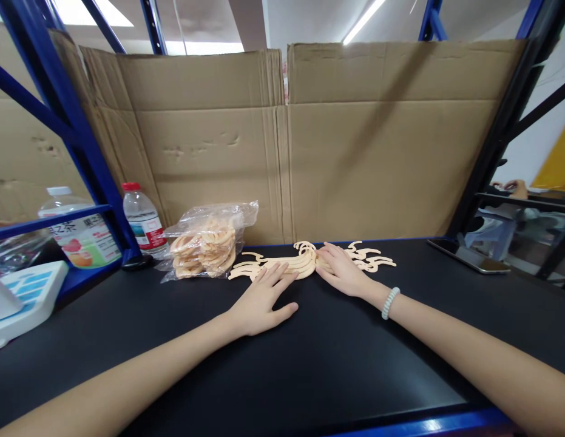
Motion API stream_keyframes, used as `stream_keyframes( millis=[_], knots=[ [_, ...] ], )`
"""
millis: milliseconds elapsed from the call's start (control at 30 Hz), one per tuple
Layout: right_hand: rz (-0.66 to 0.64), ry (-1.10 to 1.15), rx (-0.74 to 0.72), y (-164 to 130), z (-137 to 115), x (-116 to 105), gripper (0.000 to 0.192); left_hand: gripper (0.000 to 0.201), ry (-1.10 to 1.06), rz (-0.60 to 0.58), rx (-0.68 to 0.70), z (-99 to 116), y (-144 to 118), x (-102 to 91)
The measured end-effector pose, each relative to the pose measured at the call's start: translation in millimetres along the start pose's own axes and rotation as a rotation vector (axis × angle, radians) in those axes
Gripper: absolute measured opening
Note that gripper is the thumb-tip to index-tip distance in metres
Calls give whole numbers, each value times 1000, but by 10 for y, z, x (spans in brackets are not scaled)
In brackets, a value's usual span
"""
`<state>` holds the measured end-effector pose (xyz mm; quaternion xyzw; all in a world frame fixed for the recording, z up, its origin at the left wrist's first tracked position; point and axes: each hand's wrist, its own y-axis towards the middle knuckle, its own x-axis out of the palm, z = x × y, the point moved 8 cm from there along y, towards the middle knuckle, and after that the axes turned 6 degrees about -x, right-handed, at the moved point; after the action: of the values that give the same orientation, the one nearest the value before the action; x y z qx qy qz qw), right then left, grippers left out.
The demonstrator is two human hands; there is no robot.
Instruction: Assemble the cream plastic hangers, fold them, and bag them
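Pale, flat curved pieces (297,267) with wavy, branching ends lie together on the black tabletop in front of the cardboard. My left hand (264,303) rests at their near left side, fingers stretched out and fingertips over the pieces. On their right part lies my right hand (339,270), palm down with the fingers extended, covering some of them. Neither hand is closed around anything. Left of the pieces, a clear plastic bag (207,240) holds a pile of similar pale pieces.
A water bottle (143,218) with a red cap stands beside the bag, near the blue rack post. A larger bottle (84,233) and a white device with blue keys (27,297) are at left. A phone (468,256) lies at right. Cardboard (391,152) walls off the back.
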<state>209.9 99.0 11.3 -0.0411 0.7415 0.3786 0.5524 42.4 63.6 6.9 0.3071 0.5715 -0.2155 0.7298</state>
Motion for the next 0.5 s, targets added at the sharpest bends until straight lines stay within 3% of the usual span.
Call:
stream_keyframes(
  millis=[267,500],
  knots=[
    [25,7,-58,-28,-47,-51,33,42,-20,83,95,55,-34,-61],
    [54,63,-78,-57,-24,-53,27,35,-7,83,74,69,-33,-74]
  ],
)
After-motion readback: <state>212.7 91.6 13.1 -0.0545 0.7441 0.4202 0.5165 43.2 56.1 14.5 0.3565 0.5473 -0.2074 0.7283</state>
